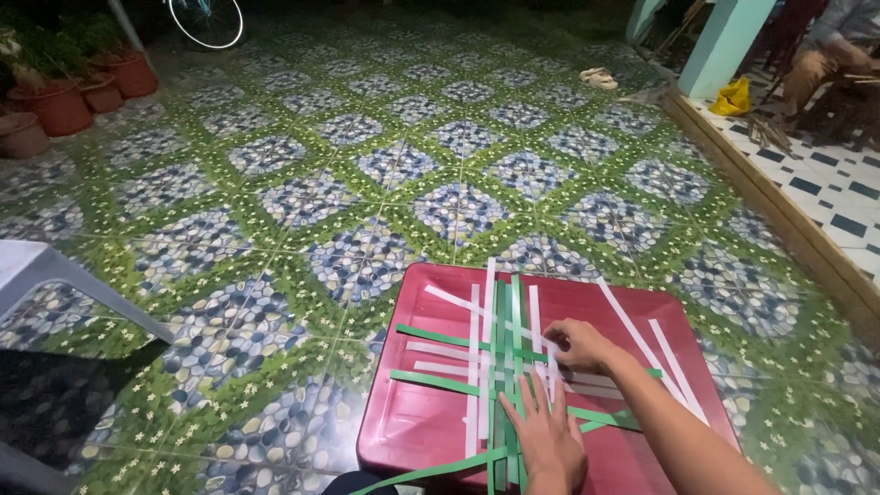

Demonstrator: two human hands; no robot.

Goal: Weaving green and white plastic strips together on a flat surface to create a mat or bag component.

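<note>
Glossy red plastic stool top, smooth and reflective. Flat green strips and white strips, thin, matt, plastic-like. Glazed ceramic floor tiles, slightly shiny. Matt terracotta pots.

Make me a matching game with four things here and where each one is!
Things:
1. left hand
2. right hand
3. flower pots
4. yellow bag

Places:
A. far left edge of the floor
B. flat on the woven strips, fingers spread
C. by the green pillar, top right
D. pinching a white strip on the red table

Pairs: 1-B, 2-D, 3-A, 4-C
</note>
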